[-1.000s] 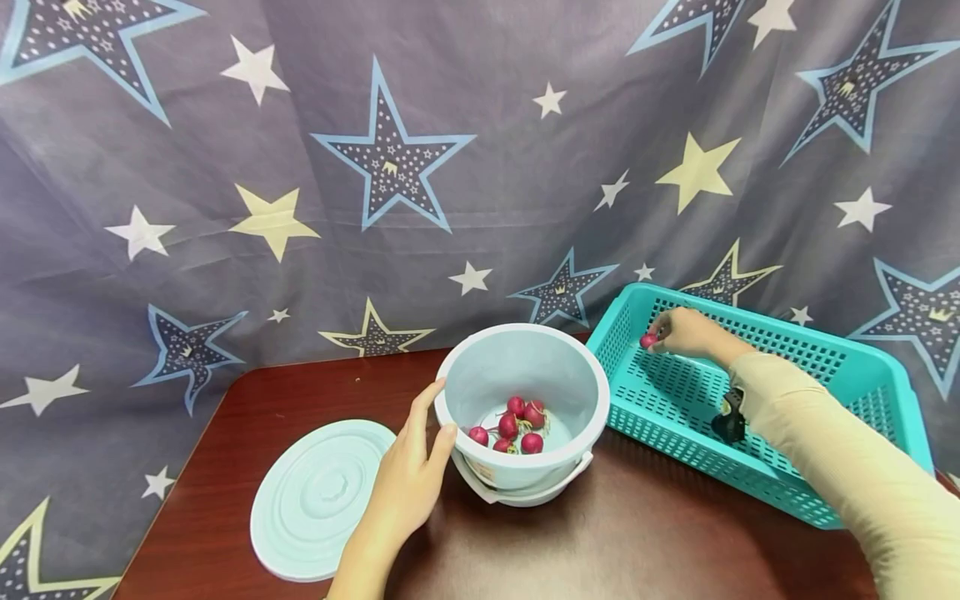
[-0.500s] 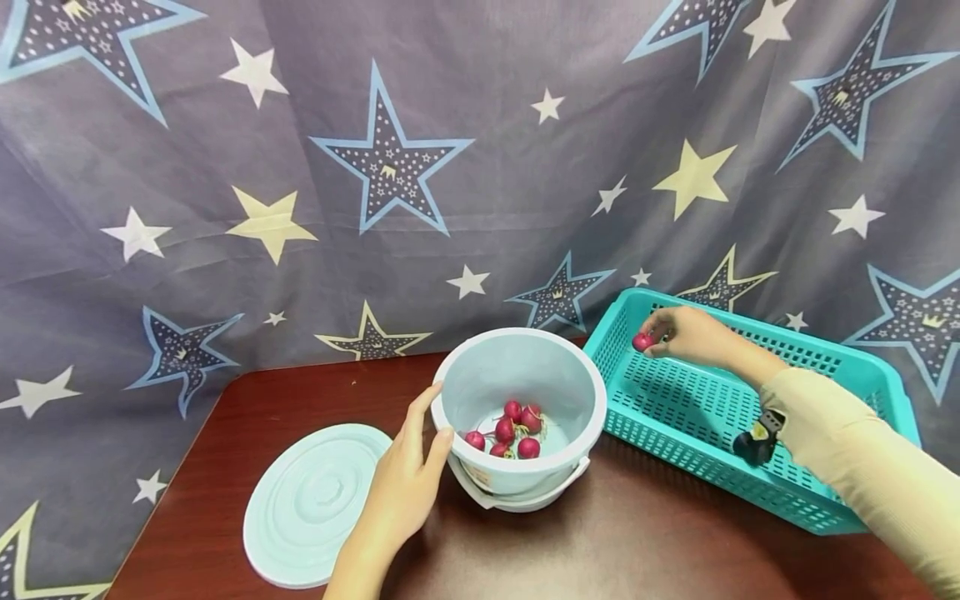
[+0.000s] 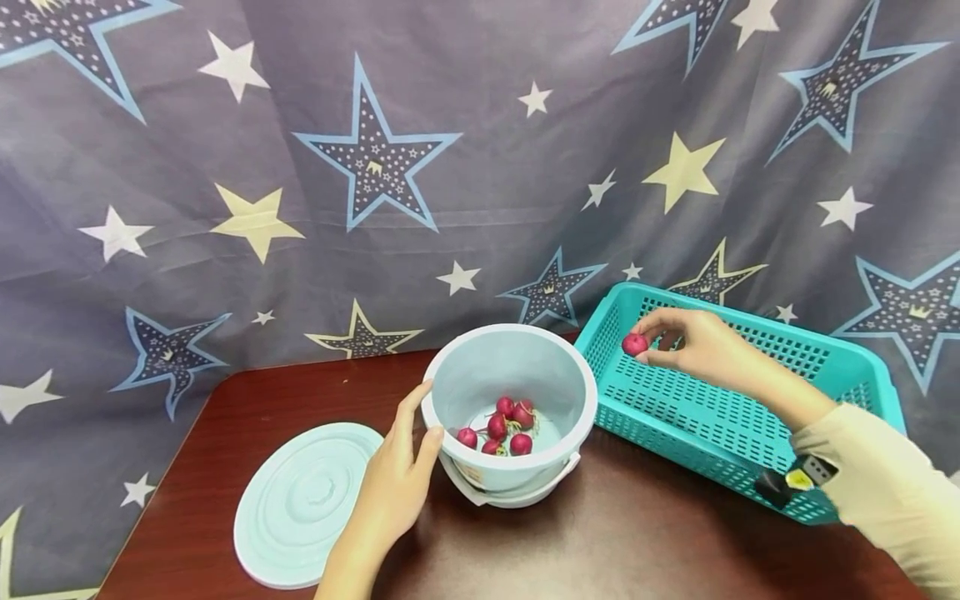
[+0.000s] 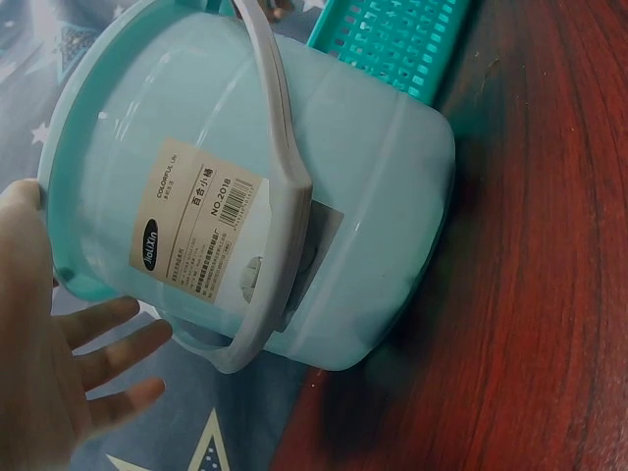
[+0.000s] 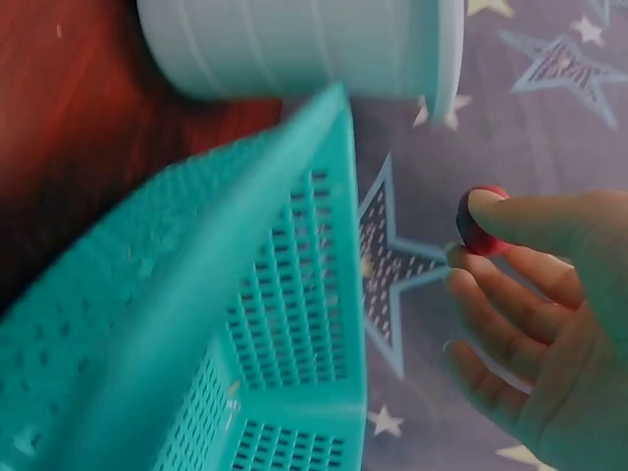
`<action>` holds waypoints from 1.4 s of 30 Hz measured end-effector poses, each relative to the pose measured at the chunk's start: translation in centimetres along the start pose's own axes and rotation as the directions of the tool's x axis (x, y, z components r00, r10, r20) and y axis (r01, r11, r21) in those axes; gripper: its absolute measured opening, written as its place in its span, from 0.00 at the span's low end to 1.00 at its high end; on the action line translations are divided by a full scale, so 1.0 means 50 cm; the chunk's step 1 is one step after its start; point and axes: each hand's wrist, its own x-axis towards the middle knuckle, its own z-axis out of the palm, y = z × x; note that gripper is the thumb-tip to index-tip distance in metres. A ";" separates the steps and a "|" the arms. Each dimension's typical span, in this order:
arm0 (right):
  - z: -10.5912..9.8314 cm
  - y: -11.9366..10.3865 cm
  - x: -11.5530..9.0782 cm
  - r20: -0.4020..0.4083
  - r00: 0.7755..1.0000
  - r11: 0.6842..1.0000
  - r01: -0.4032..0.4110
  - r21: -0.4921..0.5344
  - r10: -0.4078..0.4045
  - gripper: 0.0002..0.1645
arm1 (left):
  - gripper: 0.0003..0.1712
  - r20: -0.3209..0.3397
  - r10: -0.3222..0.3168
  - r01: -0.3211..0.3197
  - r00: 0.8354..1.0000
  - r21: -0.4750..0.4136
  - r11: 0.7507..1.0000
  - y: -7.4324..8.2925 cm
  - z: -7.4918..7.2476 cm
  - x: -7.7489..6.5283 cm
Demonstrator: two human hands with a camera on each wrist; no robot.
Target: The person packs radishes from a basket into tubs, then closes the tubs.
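Observation:
A red radish [image 3: 635, 344] is pinched between the thumb and fingertips of my right hand [image 3: 701, 346], over the left end of the turquoise basket [image 3: 720, 454]. The right wrist view shows the same radish [image 5: 481, 221] held apart from the basket wall. Several radishes [image 3: 497, 427] with thin roots lie at the bottom of the pale blue bucket [image 3: 480, 350]. My left hand [image 3: 397, 479] rests against the bucket's left rim, thumb and forefinger touching it. In the left wrist view, the other fingers [image 4: 123, 353] extend fairly straight beside the bucket, not curled round it.
A round pale blue lid [image 3: 307, 504] lies on the dark red wooden table [image 3: 600, 533], left of the bucket. The bucket's handle [image 3: 517, 492] hangs down in front. Behind the table hangs a grey star-patterned cloth [image 3: 420, 275].
My right hand has lifted the radish from the basket's floor and drawn it slightly left, towards the bucket. My left hand stays at the bucket's rim.

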 end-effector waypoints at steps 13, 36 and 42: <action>0.026 -0.090 -0.059 -0.200 0.972 0.988 0.139 0.060 -0.124 0.17 | 0.30 -0.021 0.027 -0.027 0.999 -0.002 1.000 0.001 -0.007 0.010; 0.175 -0.167 -0.058 -0.348 0.914 0.897 0.320 0.306 -0.208 0.19 | 0.30 0.000 0.019 -0.019 1.000 0.015 1.000 0.002 -0.002 0.002; 0.189 -0.170 -0.058 -0.318 0.934 0.901 0.272 0.337 -0.163 0.19 | 0.30 -0.007 0.024 -0.023 1.000 0.022 0.999 0.001 -0.002 0.001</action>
